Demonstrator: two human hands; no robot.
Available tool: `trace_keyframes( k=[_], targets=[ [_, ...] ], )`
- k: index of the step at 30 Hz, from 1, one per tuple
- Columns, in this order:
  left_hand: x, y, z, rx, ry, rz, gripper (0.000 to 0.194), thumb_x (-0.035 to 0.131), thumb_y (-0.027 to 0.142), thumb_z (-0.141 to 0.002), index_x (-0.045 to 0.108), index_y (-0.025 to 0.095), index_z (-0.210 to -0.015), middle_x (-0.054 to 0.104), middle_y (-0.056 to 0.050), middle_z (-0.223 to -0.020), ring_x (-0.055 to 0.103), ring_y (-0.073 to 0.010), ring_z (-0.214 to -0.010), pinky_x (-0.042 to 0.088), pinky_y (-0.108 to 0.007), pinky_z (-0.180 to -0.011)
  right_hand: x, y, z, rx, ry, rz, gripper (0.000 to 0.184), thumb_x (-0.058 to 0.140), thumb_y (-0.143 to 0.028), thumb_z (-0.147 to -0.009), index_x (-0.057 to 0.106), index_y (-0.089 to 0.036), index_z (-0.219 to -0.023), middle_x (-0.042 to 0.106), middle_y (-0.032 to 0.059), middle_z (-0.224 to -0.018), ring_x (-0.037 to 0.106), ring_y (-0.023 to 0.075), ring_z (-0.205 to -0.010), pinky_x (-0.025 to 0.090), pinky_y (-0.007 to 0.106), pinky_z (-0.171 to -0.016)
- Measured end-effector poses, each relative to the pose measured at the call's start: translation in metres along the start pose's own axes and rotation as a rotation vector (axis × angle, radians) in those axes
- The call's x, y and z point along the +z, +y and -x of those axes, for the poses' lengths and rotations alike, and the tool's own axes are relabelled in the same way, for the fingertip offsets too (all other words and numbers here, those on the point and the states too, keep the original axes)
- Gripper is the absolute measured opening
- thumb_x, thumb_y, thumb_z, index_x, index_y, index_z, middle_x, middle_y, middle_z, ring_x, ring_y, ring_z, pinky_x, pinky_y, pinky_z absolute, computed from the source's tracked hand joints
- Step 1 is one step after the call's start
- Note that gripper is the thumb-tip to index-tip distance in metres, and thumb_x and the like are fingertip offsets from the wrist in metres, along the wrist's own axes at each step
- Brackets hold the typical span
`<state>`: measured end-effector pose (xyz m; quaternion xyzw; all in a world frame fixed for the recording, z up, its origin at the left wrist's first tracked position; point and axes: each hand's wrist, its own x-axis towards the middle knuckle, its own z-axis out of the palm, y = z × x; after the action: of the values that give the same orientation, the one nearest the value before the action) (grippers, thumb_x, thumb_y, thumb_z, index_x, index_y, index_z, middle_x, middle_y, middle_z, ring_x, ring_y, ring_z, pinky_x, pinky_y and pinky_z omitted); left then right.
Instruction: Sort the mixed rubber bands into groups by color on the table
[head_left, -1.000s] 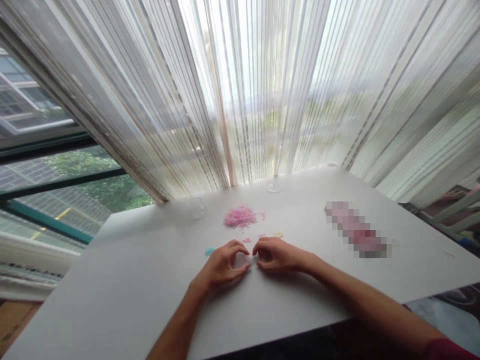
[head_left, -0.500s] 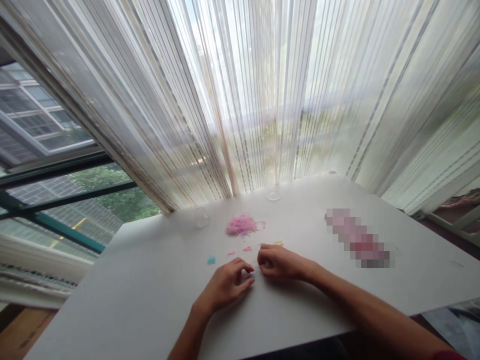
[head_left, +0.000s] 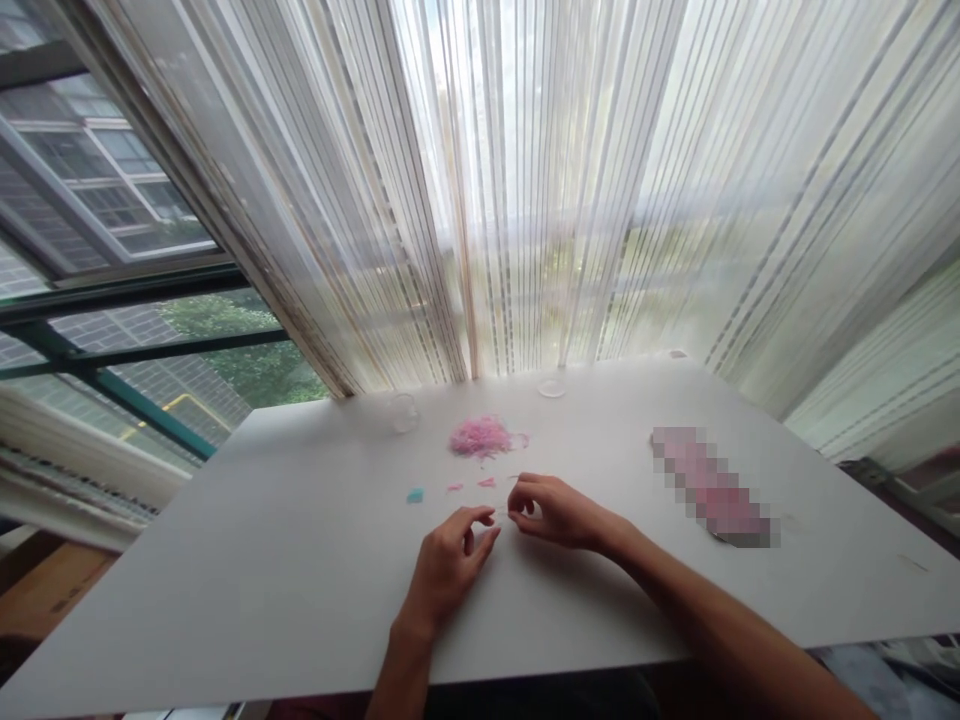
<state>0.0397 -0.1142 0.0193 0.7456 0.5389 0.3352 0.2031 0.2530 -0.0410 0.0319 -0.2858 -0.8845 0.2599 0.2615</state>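
Observation:
My left hand rests low over the table, thumb and index finger curved into a loose pinch; whatever is at their tips is too small to make out. Facing it from the right, my right hand has thumb and index finger closed on a thin pale strip that shows in the narrow gap between the hands. Just beyond lie two small pink pieces, one left of the other. A teal piece sits farther left. Behind them is a heap of pink shreds.
A clear round container and a clear flat disc, perhaps a lid, stand near the back edge of the white table. To the right lies a pixelated pinkish object. Sheer striped curtains hang behind the table.
My head view has shifted slightly. Both hands have stayed close together with small finger movements. The yellow piece seen earlier beyond my right hand is no longer visible.

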Motion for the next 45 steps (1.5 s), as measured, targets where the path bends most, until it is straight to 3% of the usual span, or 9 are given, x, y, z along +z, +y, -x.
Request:
trace_keyframes(
  k=[5,16,21,25,28,32,45],
  targets=[
    [0.002,-0.007,0.006,0.072,0.068,-0.055,0.018,0.057,0.029,-0.095,0.067,0.022,-0.108,0.072,-0.002,-0.093,0.055,-0.0099,-0.059,0.049,-0.023,-0.062,0.011,-0.001,0.0,-0.046,0.016,-0.016,0.008,0.062,-0.01,-0.081,0.065,-0.018,-0.082,0.062,0.0018,-0.081,0.057,0.0129,-0.07,0.045,0.023,-0.068],
    [-0.002,-0.003,0.004,0.087,0.045,0.0,0.014,0.06,0.027,-0.093,0.071,0.022,-0.099,0.072,-0.003,-0.095,0.054,-0.0097,-0.061,0.048,-0.021,-0.06,0.014,-0.003,-0.001,-0.104,0.036,-0.025,0.008,0.061,-0.011,-0.082,0.064,-0.019,-0.084,0.062,0.0022,-0.082,0.057,0.0139,-0.073,0.046,0.024,-0.068],
    [-0.04,-0.027,-0.01,0.107,0.031,0.046,0.017,0.065,0.033,-0.09,0.076,0.021,-0.094,0.07,-0.004,-0.091,0.05,-0.0084,-0.058,0.046,-0.02,-0.056,0.011,-0.007,0.0,-0.085,0.045,-0.01,0.01,0.059,-0.015,-0.087,0.065,-0.019,-0.094,0.062,0.0035,-0.084,0.058,0.0135,-0.071,0.047,0.024,-0.067],
    [-0.083,-0.065,-0.019,0.029,0.162,0.047,0.023,0.07,0.042,-0.083,0.078,0.02,-0.085,0.069,-0.004,-0.084,0.045,-0.008,-0.054,0.042,-0.02,-0.05,0.009,-0.007,-0.001,-0.071,0.02,-0.002,0.012,0.057,-0.019,-0.091,0.068,-0.018,-0.096,0.063,0.0046,-0.084,0.059,0.0134,-0.069,0.048,0.024,-0.066],
    [-0.097,-0.089,-0.015,-0.036,0.215,0.05,0.025,0.073,0.045,-0.079,0.078,0.021,-0.083,0.067,-0.002,-0.081,0.042,-0.0077,-0.052,0.039,-0.02,-0.048,0.008,-0.004,-0.002,-0.049,0.027,-0.001,0.013,0.057,-0.019,-0.09,0.069,-0.018,-0.096,0.063,0.0046,-0.083,0.06,0.0133,-0.069,0.048,0.024,-0.066],
    [-0.092,-0.101,-0.005,-0.11,0.155,0.073,0.027,0.073,0.047,-0.079,0.078,0.021,-0.084,0.065,-0.002,-0.08,0.043,-0.0081,-0.054,0.039,-0.021,-0.049,0.01,0.003,-0.003,-0.024,0.043,0.022,0.014,0.058,-0.017,-0.089,0.07,-0.018,-0.096,0.065,0.0045,-0.084,0.059,0.0129,-0.068,0.047,0.025,-0.067],
    [-0.086,-0.103,-0.005,-0.149,0.127,0.022,0.029,0.071,0.048,-0.079,0.078,0.021,-0.087,0.066,-0.001,-0.079,0.045,-0.0101,-0.057,0.039,-0.022,-0.054,0.013,0.01,-0.004,0.034,0.011,0.05,0.016,0.057,-0.017,-0.089,0.07,-0.017,-0.098,0.066,0.004,-0.082,0.056,0.0123,-0.067,0.043,0.024,-0.066]
  ],
)
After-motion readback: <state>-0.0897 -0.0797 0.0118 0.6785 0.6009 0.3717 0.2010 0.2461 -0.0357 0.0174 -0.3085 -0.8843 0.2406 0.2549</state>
